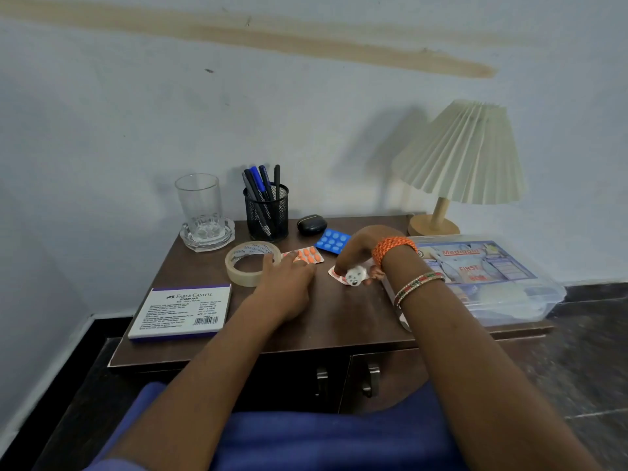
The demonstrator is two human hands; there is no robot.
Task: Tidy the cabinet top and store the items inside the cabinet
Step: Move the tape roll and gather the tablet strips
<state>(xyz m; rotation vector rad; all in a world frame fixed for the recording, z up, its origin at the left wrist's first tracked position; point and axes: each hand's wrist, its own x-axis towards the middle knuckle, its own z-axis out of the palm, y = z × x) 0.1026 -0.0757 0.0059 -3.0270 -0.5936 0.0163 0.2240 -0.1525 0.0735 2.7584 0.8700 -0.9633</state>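
Observation:
On the dark wooden cabinet top (326, 321) lie a stamp pad box (181, 311), a roll of clear tape (252, 262), an orange pill strip (307, 255), a blue pill strip (332, 240) and a black earbud case (311, 225). My left hand (289, 278) lies flat with straight fingers touching the orange strip and the tape roll's edge. My right hand (356, 251) curls its fingers down onto a small red-and-white strip (350, 277) beside the first aid box (482, 277).
A glass in a glass ashtray (204, 212) and a mesh pen holder (266, 212) stand at the back left. A pleated lamp (458, 158) is at the back right. Two closed cabinet doors with handles (346, 380) face me below.

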